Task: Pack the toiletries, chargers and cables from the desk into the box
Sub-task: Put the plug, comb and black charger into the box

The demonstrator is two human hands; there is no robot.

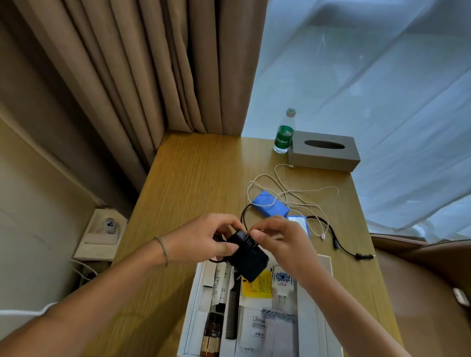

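My left hand point(205, 238) grips a black charger brick point(248, 256) just above the far end of the white box point(191, 312). My right hand point(283, 240) pinches the black cable at the top of the brick. That black cable point(342, 247) trails off to the right across the desk. In the box lie a black comb point(232, 310), small brown bottles point(212, 337), a yellow packet point(258, 287), a white plug charger point(281, 283) and pale sachets point(276, 337). On the desk beyond my hands sit a blue pouch point(269, 204) and a tangled white cable point(293, 192).
A green-labelled water bottle point(284, 132) and a grey tissue box point(324, 151) stand at the desk's far edge. Beige curtains point(125, 52) hang at the left, a sheer curtain at the right. A brown chair point(432, 298) is beside the desk's right side.
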